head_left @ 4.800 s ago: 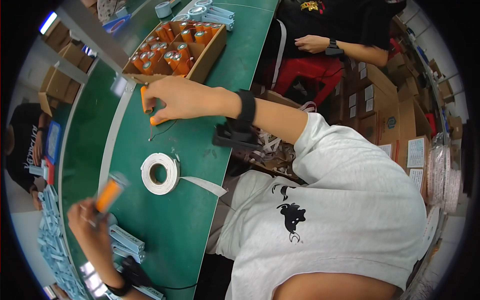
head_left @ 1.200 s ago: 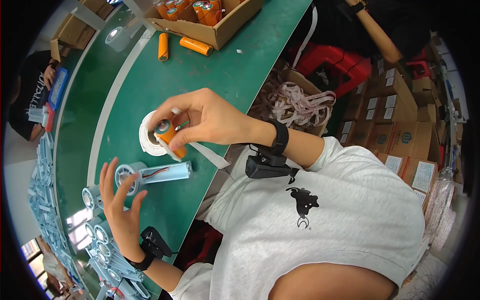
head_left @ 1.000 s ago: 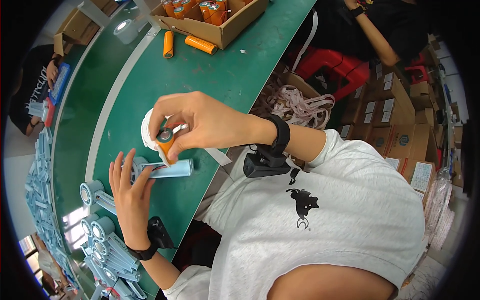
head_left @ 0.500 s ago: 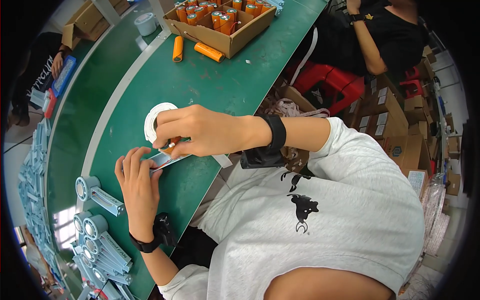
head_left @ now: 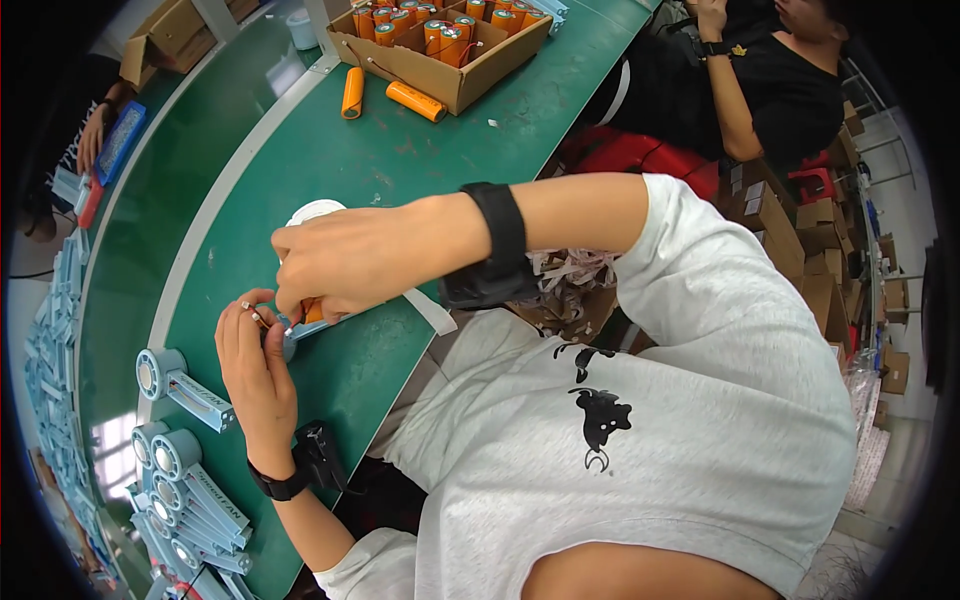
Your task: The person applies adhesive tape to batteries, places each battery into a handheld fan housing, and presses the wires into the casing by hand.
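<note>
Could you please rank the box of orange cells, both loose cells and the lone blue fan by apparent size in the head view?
1. Box of orange cells
2. Lone blue fan
3. Left loose cell, right loose cell: too alike to rank.

The carton (head_left: pixel 415 76) stands at the far end of the workbench (head_left: pixel 470 165), battery cells (head_left: pixel 452 45) inside. 2 loose cells (head_left: pixel 415 101) lie on the bench just before it — 1 left, 1 right. The tape roll (head_left: pixel 316 211) lies behind the right hand (head_left: pixel 350 255); 1 further cell (head_left: pixel 314 311) sits under that hand's fingers. Fan housings (head_left: pixel 200 500) lie left of the left hand (head_left: pixel 258 385).
</note>
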`<move>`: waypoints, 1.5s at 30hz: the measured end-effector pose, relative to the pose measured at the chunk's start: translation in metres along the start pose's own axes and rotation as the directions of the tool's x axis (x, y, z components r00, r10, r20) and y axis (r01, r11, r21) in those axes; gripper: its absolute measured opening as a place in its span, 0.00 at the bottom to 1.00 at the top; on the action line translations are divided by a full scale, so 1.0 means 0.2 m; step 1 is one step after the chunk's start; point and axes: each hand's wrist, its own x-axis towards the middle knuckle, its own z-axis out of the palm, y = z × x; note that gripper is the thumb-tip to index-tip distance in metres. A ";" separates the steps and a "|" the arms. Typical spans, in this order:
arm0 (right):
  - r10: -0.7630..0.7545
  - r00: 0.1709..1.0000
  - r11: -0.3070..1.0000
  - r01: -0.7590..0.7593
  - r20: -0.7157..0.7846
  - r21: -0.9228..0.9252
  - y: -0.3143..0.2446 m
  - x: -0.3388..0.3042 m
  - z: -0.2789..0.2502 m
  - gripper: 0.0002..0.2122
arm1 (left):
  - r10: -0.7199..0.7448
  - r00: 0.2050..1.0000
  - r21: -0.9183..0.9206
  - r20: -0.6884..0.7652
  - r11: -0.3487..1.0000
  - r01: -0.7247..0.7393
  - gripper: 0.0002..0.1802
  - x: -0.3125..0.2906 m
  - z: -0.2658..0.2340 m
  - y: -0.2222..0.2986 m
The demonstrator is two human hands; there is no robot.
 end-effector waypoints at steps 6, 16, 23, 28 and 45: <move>0.143 0.957 0.981 -0.171 0.251 0.092 0.00 0.08 0.03 0.09 | -0.241 0.971 -0.198 0.005 0.951 0.237 0.05 -0.01 -0.02 0.03; 0.016 0.993 0.995 -0.028 0.121 0.096 0.00 0.04 0.07 0.06 | -0.037 0.996 0.066 -0.085 0.997 0.043 0.06 -0.01 0.01 0.04; 0.026 1.000 0.994 -0.025 0.009 -0.103 -0.11 -0.05 0.08 0.06 | -0.002 0.998 0.061 -0.061 0.998 0.006 0.07 0.00 0.02 0.07; 0.168 0.984 0.982 -0.172 0.054 0.081 -0.11 0.02 0.09 0.06 | 0.003 0.997 0.063 -0.076 0.998 0.002 0.07 0.01 0.01 0.08; -0.116 0.960 0.990 0.091 -0.255 -0.109 -0.14 -0.20 0.07 0.05 | -0.077 0.997 -0.093 -0.003 0.993 0.076 0.05 0.01 0.02 0.08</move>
